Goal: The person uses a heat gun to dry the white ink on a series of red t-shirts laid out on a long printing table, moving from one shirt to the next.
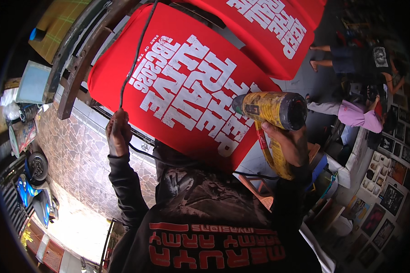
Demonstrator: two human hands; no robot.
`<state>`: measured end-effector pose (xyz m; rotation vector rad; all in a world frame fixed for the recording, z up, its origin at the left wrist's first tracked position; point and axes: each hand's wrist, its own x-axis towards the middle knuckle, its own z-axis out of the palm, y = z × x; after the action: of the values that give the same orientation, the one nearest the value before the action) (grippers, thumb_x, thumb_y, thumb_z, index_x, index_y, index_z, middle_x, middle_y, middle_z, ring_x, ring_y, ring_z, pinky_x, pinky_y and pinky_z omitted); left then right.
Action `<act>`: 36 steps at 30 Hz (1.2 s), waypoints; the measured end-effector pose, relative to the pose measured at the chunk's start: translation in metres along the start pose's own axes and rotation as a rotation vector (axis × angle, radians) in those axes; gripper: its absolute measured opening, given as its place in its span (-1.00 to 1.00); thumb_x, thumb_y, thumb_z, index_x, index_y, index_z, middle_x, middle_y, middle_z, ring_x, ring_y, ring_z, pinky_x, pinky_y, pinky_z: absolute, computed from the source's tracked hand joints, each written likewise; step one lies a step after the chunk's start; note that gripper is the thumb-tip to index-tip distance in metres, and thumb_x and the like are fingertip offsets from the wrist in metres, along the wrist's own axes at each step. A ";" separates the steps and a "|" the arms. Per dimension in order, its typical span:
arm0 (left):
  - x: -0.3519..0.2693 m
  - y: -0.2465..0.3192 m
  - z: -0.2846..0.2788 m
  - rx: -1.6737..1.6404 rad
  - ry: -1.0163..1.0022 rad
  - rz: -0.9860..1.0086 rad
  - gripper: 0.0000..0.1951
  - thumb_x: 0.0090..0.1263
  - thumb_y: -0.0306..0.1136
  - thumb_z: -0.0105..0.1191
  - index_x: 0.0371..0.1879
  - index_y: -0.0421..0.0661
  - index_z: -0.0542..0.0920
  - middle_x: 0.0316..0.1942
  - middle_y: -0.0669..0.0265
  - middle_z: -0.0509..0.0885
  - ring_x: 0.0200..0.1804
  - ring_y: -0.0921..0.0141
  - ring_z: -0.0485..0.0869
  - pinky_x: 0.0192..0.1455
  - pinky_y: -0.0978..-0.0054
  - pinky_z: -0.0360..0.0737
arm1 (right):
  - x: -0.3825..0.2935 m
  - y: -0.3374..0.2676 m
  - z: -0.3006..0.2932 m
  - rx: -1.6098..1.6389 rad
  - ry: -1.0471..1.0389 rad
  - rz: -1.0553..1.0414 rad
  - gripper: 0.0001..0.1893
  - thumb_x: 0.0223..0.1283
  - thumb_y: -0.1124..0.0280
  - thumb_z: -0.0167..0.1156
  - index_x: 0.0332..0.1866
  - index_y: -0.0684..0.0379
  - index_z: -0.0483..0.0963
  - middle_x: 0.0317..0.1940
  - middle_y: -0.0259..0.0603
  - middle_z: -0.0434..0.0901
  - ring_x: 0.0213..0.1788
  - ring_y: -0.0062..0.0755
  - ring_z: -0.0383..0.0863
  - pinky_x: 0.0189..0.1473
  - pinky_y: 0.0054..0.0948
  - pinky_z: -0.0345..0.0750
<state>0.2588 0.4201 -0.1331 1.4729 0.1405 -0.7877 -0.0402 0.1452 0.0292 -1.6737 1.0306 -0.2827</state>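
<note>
My right hand grips a worn yellow heat gun with a dark rear housing and a red-and-yellow handle guard. The tool lies over the right part of a red printed fabric panel, its narrow end pointing left. Large white lettering covers the fabric. On the left, my left hand is closed around a black power cord, which runs up across the panel. More of the cord passes below the panel towards my right hand. The tool's far side is hidden.
More red printed panels lie beyond. A dark metal frame stands at the left. Two people are at the right, near a wall with framed prints. A blue motorcycle is parked at lower left.
</note>
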 end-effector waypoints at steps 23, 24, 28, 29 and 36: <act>0.087 -0.006 -0.044 0.694 0.106 0.358 -0.49 0.60 0.16 0.01 -0.40 -0.07 0.55 -0.66 0.29 0.50 -0.67 0.26 0.47 -0.57 0.27 0.35 | -0.026 -0.009 0.053 0.001 0.321 -0.051 -0.59 0.15 0.79 0.32 0.09 0.17 0.59 0.10 0.11 0.64 0.10 0.10 0.72 0.14 -0.17 0.66; 0.088 -0.005 -0.047 0.880 0.146 0.442 -0.47 0.61 0.18 -0.03 -0.38 -0.09 0.55 -0.65 0.19 0.52 -0.64 0.13 0.50 -0.53 0.18 0.37 | -0.025 -0.009 0.056 0.041 0.355 -0.007 -0.59 0.15 0.79 0.32 0.09 0.16 0.60 0.10 0.11 0.64 0.09 0.10 0.72 0.14 -0.16 0.66; 0.094 -0.008 -0.055 1.159 0.234 0.619 -0.43 0.64 0.19 -0.17 -0.35 -0.11 0.56 -0.63 -0.05 0.53 -0.48 -0.17 0.56 -0.42 -0.04 0.38 | -0.011 -0.008 0.056 -0.189 0.377 -0.226 -0.59 0.17 0.73 0.32 0.13 0.16 0.60 0.04 0.11 0.68 0.04 0.13 0.74 0.11 -0.16 0.66; 0.095 -0.007 -0.057 1.153 0.252 0.608 -0.44 0.65 0.19 -0.17 -0.35 -0.10 0.56 -0.64 -0.02 0.53 -0.49 -0.15 0.57 -0.42 -0.03 0.39 | -0.008 -0.005 0.058 -0.194 0.406 -0.241 -0.58 0.17 0.71 0.32 0.14 0.14 0.60 0.03 0.12 0.68 0.02 0.14 0.74 0.11 -0.15 0.66; 0.110 -0.017 -0.072 0.776 0.221 0.562 -0.52 0.66 0.04 -0.02 -0.13 -0.22 0.67 -0.49 0.31 0.65 -0.43 0.43 0.54 -0.30 0.37 0.50 | 0.020 -0.033 0.071 0.207 0.407 0.081 -0.59 0.19 0.66 0.34 0.17 0.37 0.55 0.08 -0.06 0.69 0.09 -0.31 0.70 0.13 -0.32 0.61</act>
<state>0.3585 0.4451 -0.2169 2.1886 -0.4499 -0.2028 0.0333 0.1785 0.0253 -1.4129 1.3166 -0.6742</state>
